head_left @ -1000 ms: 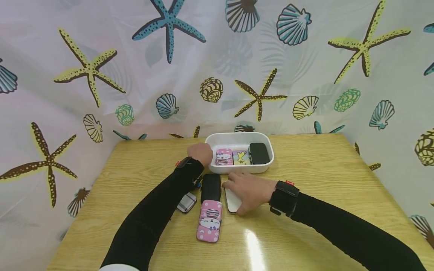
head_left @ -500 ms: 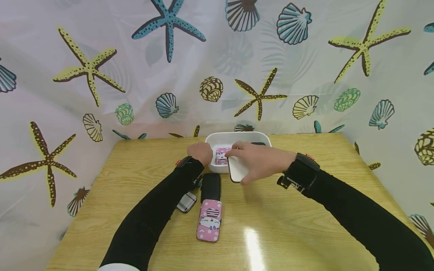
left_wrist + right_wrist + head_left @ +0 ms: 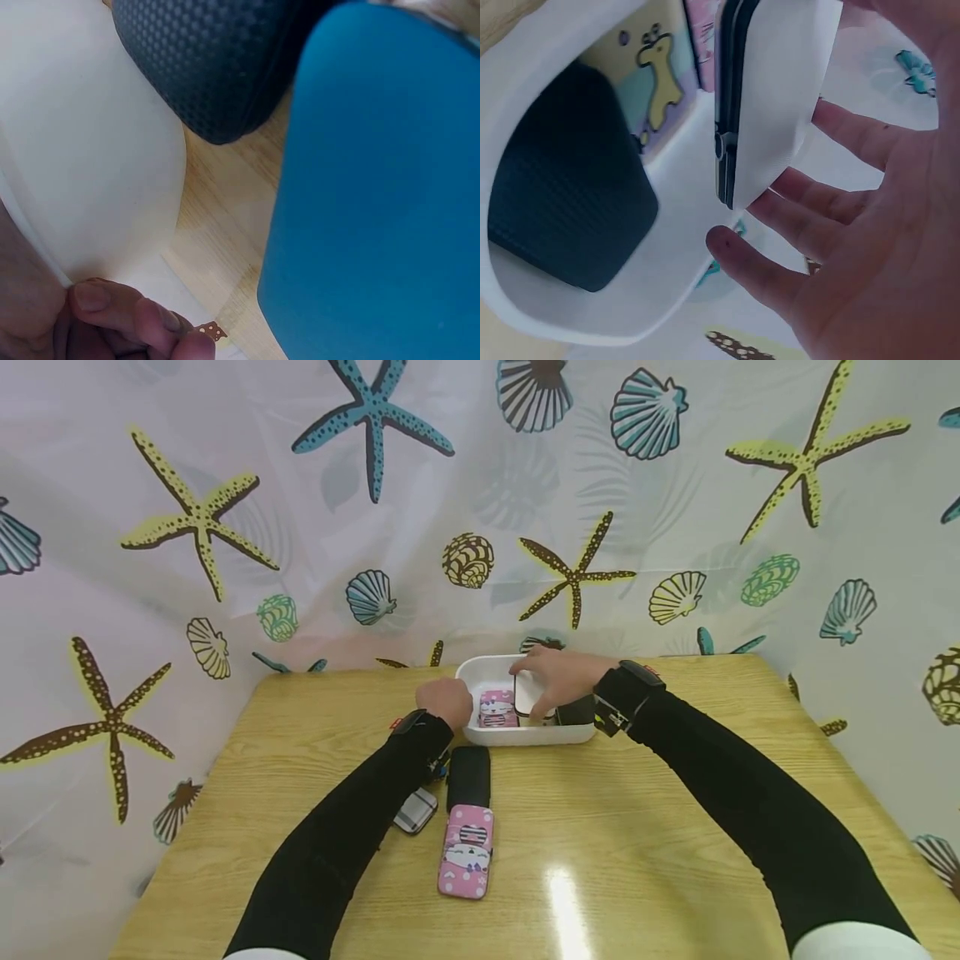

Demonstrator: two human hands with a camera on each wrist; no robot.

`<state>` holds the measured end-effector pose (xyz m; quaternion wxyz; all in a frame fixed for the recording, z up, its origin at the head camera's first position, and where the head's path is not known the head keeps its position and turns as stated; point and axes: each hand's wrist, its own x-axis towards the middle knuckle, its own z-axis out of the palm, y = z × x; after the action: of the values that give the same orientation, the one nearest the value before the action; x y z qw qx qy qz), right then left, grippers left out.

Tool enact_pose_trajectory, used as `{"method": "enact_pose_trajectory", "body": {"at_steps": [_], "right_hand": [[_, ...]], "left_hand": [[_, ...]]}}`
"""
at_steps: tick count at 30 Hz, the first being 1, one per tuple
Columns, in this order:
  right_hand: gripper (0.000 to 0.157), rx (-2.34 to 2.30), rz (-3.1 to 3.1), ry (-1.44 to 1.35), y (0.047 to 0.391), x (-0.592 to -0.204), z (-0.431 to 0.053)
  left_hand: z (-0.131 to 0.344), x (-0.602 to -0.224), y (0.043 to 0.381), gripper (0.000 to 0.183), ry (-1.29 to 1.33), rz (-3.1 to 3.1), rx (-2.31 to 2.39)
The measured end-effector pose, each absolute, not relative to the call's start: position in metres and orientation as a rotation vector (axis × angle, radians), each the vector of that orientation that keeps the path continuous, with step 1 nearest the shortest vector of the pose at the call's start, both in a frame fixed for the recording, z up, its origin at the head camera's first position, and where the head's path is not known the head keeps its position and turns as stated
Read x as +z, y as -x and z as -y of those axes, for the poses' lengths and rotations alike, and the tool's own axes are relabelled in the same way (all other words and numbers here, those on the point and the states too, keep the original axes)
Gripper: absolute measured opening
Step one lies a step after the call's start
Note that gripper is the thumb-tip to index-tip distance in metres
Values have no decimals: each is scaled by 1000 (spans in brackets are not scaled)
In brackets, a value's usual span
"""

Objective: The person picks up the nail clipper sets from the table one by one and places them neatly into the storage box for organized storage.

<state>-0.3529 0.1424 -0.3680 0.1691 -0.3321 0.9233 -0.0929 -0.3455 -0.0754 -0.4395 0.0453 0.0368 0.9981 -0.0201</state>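
Observation:
My right hand point(image 3: 570, 677) holds a slim white clasp case point(image 3: 528, 693) over the white plastic bin point(image 3: 536, 737), thumb on one edge and fingers on the other. The right wrist view shows its dark edge with a small clasp. Inside the bin lie a pink cat-print case point(image 3: 497, 706), a giraffe-print case point(image 3: 660, 75) partly under the held one, and a black textured case point(image 3: 570, 187). My left hand point(image 3: 444, 700) grips the bin's left rim, its fingers point(image 3: 105, 304) curled at the wall.
In front of the bin lie a black case point(image 3: 468, 777), a pink cat case point(image 3: 466, 856) and a plaid case point(image 3: 416, 812). A blue case point(image 3: 375, 195) sits close below my left wrist. A shell-print curtain point(image 3: 420, 510) hangs behind the wooden table point(image 3: 637, 860).
My right hand has lifted the white case off the table beside the black case and carried it forward over the bin. My left hand has stayed at the rim.

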Motion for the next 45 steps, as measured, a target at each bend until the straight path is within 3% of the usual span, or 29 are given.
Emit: {"method": "enact_pose_trajectory", "body": {"at_steps": [10,30,45], "right_hand": [[75,-51,-2642,935,374,-407,-137],[50,-152,-2548,955,363,-411,-133],[51,-81,-2585,1016,365,-406,-135]], "left_hand": [[73,-441,341,36,-109,-3052,-64],[76,-448,340,34,-98,-3026,-62],[74,-442,348,35,-92,-3032,-9]]}}
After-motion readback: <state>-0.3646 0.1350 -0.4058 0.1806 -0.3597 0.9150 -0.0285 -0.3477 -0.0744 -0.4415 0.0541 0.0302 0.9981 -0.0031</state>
